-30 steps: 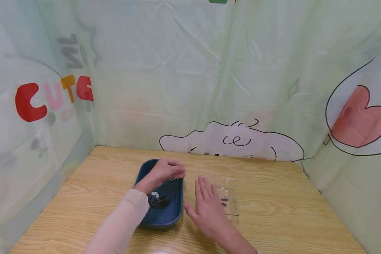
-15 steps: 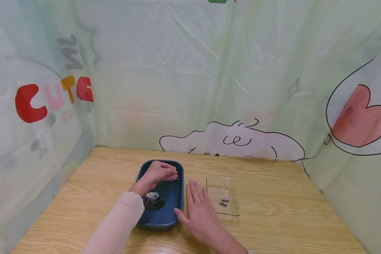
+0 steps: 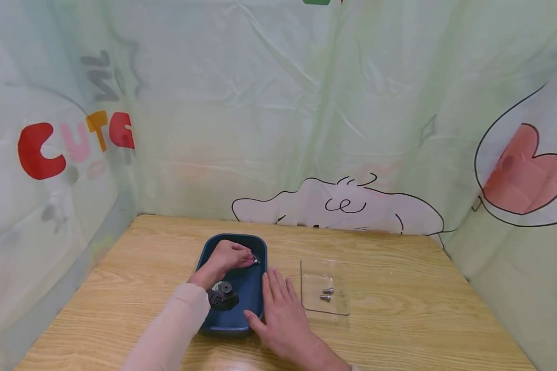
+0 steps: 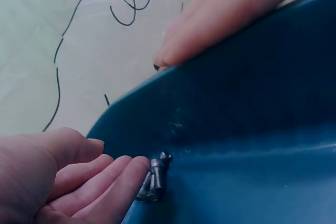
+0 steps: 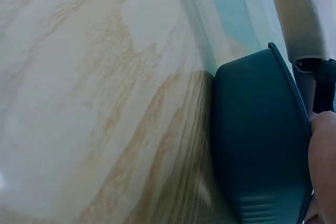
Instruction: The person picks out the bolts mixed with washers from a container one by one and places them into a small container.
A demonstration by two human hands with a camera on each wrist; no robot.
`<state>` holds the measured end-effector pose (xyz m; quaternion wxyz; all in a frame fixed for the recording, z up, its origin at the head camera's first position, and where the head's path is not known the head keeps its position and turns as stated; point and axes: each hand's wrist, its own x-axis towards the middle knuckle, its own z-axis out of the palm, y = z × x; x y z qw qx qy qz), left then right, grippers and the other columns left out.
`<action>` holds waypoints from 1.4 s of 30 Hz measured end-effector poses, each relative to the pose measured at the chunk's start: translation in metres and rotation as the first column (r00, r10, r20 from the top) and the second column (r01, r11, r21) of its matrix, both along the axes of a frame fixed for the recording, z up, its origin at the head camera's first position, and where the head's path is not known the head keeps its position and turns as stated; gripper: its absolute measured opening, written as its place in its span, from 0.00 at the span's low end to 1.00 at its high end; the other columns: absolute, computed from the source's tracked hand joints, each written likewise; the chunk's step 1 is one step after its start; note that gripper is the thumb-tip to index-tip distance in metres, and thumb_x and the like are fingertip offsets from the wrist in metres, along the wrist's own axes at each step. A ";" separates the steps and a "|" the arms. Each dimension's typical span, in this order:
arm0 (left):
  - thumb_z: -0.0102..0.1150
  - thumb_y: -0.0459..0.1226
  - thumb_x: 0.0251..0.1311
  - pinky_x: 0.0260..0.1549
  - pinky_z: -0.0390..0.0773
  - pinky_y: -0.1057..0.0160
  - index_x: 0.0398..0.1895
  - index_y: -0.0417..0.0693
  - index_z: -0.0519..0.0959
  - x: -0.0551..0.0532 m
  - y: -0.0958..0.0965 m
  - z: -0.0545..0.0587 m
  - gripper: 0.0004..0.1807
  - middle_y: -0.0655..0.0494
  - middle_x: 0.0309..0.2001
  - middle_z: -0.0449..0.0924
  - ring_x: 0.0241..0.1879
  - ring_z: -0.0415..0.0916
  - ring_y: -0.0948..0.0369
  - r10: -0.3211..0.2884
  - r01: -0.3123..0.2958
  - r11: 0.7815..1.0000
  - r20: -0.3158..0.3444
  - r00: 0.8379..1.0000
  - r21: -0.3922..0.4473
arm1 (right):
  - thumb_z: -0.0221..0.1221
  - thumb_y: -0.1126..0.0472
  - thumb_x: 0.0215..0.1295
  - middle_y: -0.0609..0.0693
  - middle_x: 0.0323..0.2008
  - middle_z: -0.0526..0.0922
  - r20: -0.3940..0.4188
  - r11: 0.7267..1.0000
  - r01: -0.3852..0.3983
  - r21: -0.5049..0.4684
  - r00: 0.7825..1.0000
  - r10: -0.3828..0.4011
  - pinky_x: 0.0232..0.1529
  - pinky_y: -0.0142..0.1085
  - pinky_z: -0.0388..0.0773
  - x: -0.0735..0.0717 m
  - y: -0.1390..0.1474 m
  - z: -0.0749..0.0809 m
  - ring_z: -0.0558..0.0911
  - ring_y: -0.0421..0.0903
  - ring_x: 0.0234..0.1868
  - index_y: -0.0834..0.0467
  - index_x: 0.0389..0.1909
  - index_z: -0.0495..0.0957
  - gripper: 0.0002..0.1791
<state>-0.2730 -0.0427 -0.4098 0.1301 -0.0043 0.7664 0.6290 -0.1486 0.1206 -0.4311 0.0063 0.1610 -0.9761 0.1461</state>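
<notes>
My left hand (image 3: 229, 256) reaches down into a dark blue plastic bin (image 3: 248, 301), near its far right corner. In the left wrist view its fingertips touch a small cluster of metal screws (image 4: 159, 177) lying on the bin floor. The thumb (image 4: 86, 149) stands apart from the fingers, with nothing between them. My right hand (image 3: 283, 317) rests at the bin's right rim, its fingers straight along the side and the thumb over the edge. The right wrist view shows the bin's outer wall (image 5: 260, 135) beside that hand.
Right of the bin, a clear shallow tray (image 3: 327, 312) holds two screws (image 3: 325, 297). A wood-grain table (image 3: 413, 304) lies under everything, with a printed curtain (image 3: 269, 129) behind it and on both sides. A dark wrist camera (image 3: 223, 298) sits at my left wrist.
My left hand has moved left and down into the bin, to the screws. My right hand has shifted left from beside the clear tray to the bin's rim.
</notes>
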 end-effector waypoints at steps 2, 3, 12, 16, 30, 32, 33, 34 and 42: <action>0.57 0.30 0.67 0.49 0.84 0.54 0.50 0.29 0.81 0.000 0.000 -0.002 0.13 0.38 0.42 0.87 0.44 0.87 0.49 0.006 -0.006 1.000 -0.007 1.000 -0.012 | 0.47 0.31 0.69 0.57 0.80 0.45 -0.001 1.000 0.001 0.001 1.000 -0.001 0.79 0.57 0.45 0.000 -0.001 0.000 0.44 0.53 0.81 0.62 0.77 0.50 0.49; 0.57 0.30 0.67 0.49 0.84 0.55 0.49 0.29 0.81 0.000 0.000 -0.003 0.13 0.38 0.42 0.87 0.43 0.87 0.50 0.009 -0.009 1.000 -0.010 1.000 -0.021 | 0.47 0.32 0.69 0.57 0.80 0.45 -0.002 1.000 0.001 -0.001 1.000 -0.002 0.79 0.57 0.45 0.000 -0.002 0.000 0.44 0.53 0.81 0.62 0.77 0.50 0.49; 0.58 0.32 0.66 0.46 0.86 0.58 0.48 0.31 0.83 0.001 -0.003 -0.006 0.13 0.39 0.41 0.87 0.42 0.88 0.51 0.046 -0.048 0.993 -0.022 0.999 -0.111 | 0.45 0.32 0.70 0.58 0.80 0.45 -0.010 1.000 -0.011 0.027 1.000 0.011 0.79 0.56 0.46 0.000 -0.006 0.000 0.44 0.53 0.81 0.62 0.77 0.50 0.48; 0.58 0.32 0.65 0.46 0.86 0.58 0.47 0.32 0.83 -0.001 -0.002 -0.009 0.13 0.40 0.40 0.88 0.40 0.88 0.52 0.053 -0.056 0.988 -0.022 0.998 -0.142 | 0.44 0.32 0.70 0.57 0.80 0.46 -0.013 0.999 -0.019 0.042 1.000 0.019 0.79 0.55 0.47 0.000 -0.007 0.000 0.44 0.53 0.81 0.62 0.77 0.50 0.48; 0.58 0.30 0.63 0.43 0.87 0.60 0.46 0.30 0.83 -0.003 0.008 -0.010 0.13 0.39 0.38 0.88 0.37 0.88 0.54 0.047 -0.049 0.988 -0.014 0.999 -0.144 | 0.44 0.33 0.70 0.58 0.79 0.47 -0.023 0.999 -0.015 0.039 1.000 0.016 0.79 0.55 0.48 0.001 -0.005 -0.001 0.46 0.53 0.81 0.63 0.77 0.50 0.47; 0.59 0.30 0.63 0.42 0.87 0.61 0.46 0.31 0.83 -0.003 0.009 -0.011 0.13 0.40 0.38 0.88 0.37 0.88 0.54 0.042 -0.043 0.988 -0.009 0.999 -0.148 | 0.45 0.33 0.70 0.58 0.79 0.48 -0.025 0.999 -0.014 0.037 1.000 0.015 0.79 0.56 0.48 0.001 -0.004 -0.001 0.47 0.54 0.80 0.63 0.77 0.51 0.47; 0.59 0.30 0.63 0.42 0.87 0.61 0.46 0.31 0.84 -0.003 0.010 -0.011 0.12 0.41 0.38 0.88 0.37 0.88 0.55 0.040 -0.040 0.988 -0.006 0.999 -0.151 | 0.45 0.33 0.70 0.58 0.79 0.48 -0.026 0.999 -0.014 0.034 1.000 0.015 0.79 0.56 0.49 0.001 -0.004 -0.001 0.47 0.54 0.80 0.63 0.76 0.51 0.47; 0.59 0.30 0.63 0.42 0.87 0.61 0.47 0.32 0.84 -0.003 0.011 -0.011 0.12 0.41 0.37 0.88 0.37 0.88 0.55 0.037 -0.037 0.987 -0.005 0.999 -0.153 | 0.45 0.33 0.70 0.58 0.79 0.48 -0.023 0.999 -0.012 0.033 1.000 0.013 0.79 0.56 0.49 0.001 -0.004 -0.001 0.47 0.54 0.80 0.63 0.77 0.51 0.47; 0.59 0.30 0.64 0.42 0.87 0.61 0.49 0.32 0.83 -0.005 0.017 -0.013 0.13 0.42 0.39 0.87 0.37 0.88 0.55 0.032 -0.033 0.988 -0.006 0.999 -0.150 | 0.44 0.32 0.70 0.57 0.80 0.47 0.001 1.000 -0.001 0.030 1.000 0.001 0.79 0.55 0.48 0.000 -0.001 -0.001 0.46 0.53 0.81 0.62 0.77 0.50 0.47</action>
